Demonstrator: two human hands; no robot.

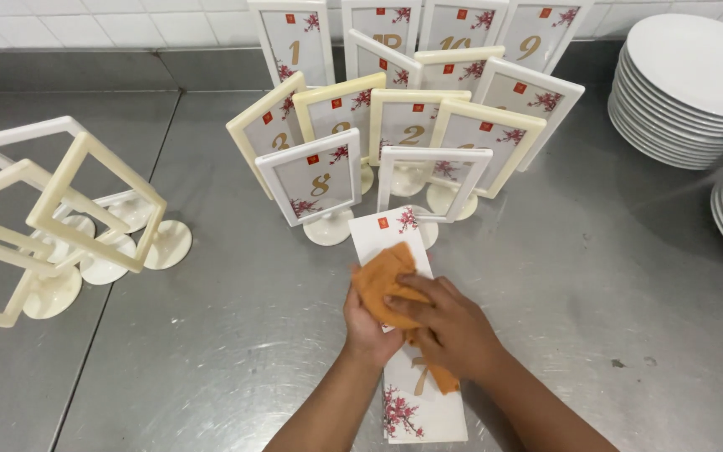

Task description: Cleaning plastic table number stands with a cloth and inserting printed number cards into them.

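I'm wiping a glossy white card (418, 393) lying flat on the brushed steel tabletop (587, 276), just in front of the framed stands (315, 186). My right hand (453, 326) presses the soft orange cloth (382, 280) down, fingers curled over it; my left hand (366, 331) seems to pin the card, though its fingers are hidden under the cloth. Best to keep the strokes flat and along the card's length so it doesn't buckle. Smooth stacked plates (688, 75) sit far right, empty cream frames (52, 218) left.
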